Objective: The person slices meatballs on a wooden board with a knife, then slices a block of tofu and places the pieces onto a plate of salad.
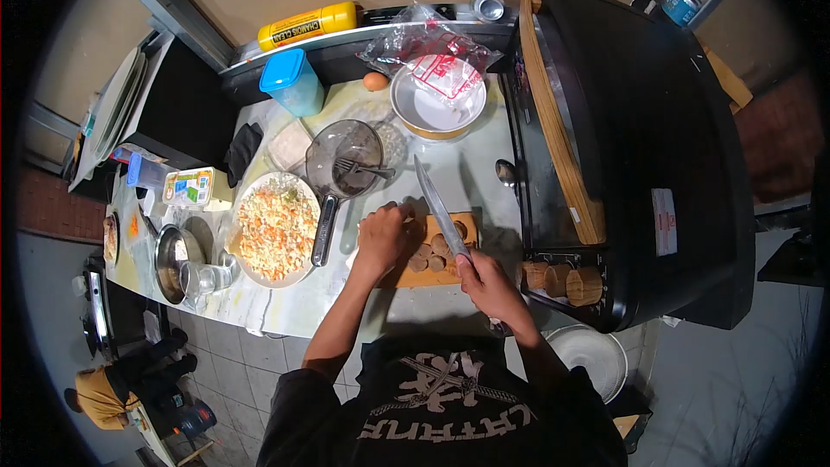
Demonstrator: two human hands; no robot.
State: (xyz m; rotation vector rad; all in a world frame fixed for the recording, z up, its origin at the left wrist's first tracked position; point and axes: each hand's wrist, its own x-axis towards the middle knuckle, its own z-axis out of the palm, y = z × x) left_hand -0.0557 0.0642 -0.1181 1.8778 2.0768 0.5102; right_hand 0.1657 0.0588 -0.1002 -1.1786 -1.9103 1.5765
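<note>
In my right hand [486, 278] is a large kitchen knife [443, 212], its long blade pointing away from me and slanting up to the left over the wooden cutting board [406, 278]. Brown round slices [424, 261], like cut sausage or meatball, lie on the board under and beside the blade. My left hand [386, 238] is closed at the board's left side, fingers curled down; what they hold is hidden. Just beyond it stands a dark glass-like pan [316, 156] with a fork [363, 169] in it and a black handle.
A white plate [303, 277] heaped with chopped carrot and pale pieces is at left. Behind are a blue-lidded container [298, 91], an egg [375, 81] and a white pot [411, 112] with a plastic bag [445, 73]. A big black appliance [640, 138] borders the right; a spoon [505, 173] lies beside it.
</note>
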